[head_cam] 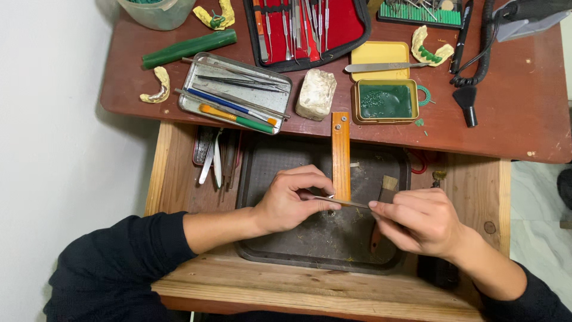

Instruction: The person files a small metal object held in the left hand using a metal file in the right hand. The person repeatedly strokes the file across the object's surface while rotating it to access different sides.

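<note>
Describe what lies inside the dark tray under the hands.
In the dark tray: wax crumbs and a brush, its handle hidden by the right hand. A wooden bar reaches over it. The left hand covers more floor.

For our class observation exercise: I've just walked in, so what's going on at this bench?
A person in dark sleeves works over a dark tray set in a wooden bench. The left hand and right hand hold a thin metal instrument between them, by an orange wooden peg. A brush lies in the tray. Behind sit a metal tool tray and a tin of green wax.
</note>
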